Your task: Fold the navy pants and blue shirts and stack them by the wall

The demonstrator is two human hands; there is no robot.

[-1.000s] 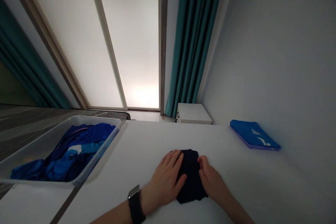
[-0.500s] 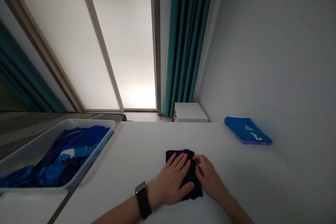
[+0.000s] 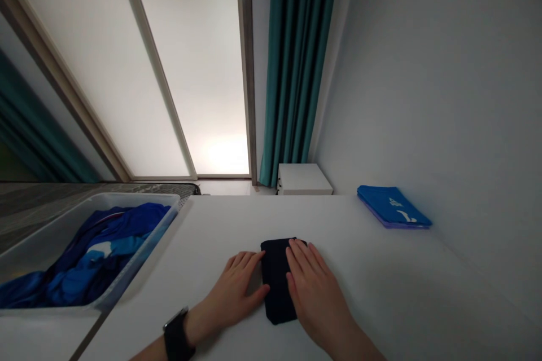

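Observation:
A small folded dark navy cloth point(image 3: 276, 279) lies on the white table point(image 3: 381, 293) in front of me. My right hand point(image 3: 315, 292) rests flat on its right half, fingers stretched out. My left hand point(image 3: 232, 296), with a black watch on the wrist, lies flat on the table against the cloth's left edge, fingers extended and touching it.
A grey plastic bin point(image 3: 55, 237) full of crumpled blue garments stands at the left. A folded stack of blue cloth point(image 3: 393, 207) lies at the far right by the wall. A small white cabinet point(image 3: 302, 179) and teal curtains point(image 3: 296, 67) stand behind the table.
The cloth now looks narrower. My left hand slid off it to its left edge. My right hand moved from the cloth's right edge onto its top.

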